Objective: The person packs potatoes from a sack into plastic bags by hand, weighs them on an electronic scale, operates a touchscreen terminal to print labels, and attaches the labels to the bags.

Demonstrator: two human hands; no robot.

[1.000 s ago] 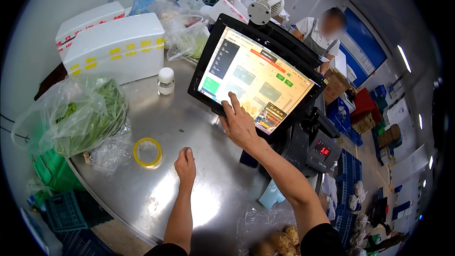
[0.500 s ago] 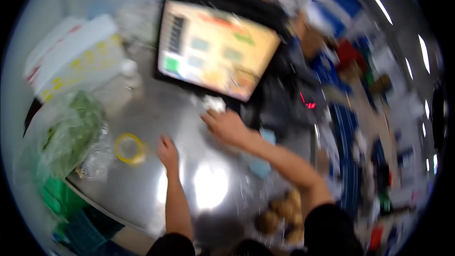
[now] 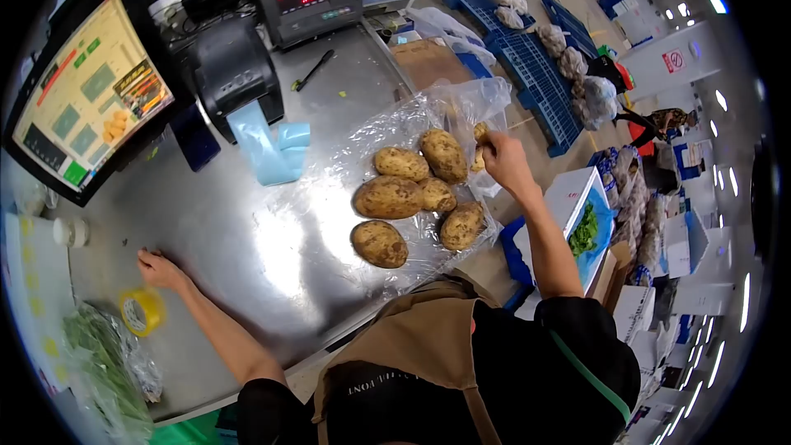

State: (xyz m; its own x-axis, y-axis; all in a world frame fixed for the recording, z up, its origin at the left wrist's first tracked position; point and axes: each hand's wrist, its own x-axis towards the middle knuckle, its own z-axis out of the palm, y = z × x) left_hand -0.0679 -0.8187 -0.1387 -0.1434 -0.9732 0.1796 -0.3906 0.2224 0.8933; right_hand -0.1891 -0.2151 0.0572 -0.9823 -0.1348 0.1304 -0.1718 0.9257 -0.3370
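Note:
At the table's right edge, my right hand [image 3: 506, 161] closes its fingers over a potato [image 3: 478, 161], which shows on both sides of the fingertips. Beside it, several brown, soil-marked potatoes, including a long one [image 3: 387, 198], lie on a clear plastic bag [image 3: 412, 274]. Part of the bag spreads behind my right hand. At the left of the table, my left hand [image 3: 163, 270] is low over the metal, fingers curled with nothing visible in them. Closest to it is a roll of yellow tape [image 3: 142, 311].
A touchscreen [image 3: 91, 99], a black label printer [image 3: 235, 74] with a blue strip [image 3: 268, 148], and a scale display [image 3: 309, 0] reading red digits stand at the back. Bagged greens [image 3: 99, 363] lie left. Boxes and blue pallets [image 3: 527, 74] are beyond the table's right side.
The view has turned right and sharpened. My right hand has gone from near the screen's base to the potatoes and closed on one. My left hand stays near the tape.

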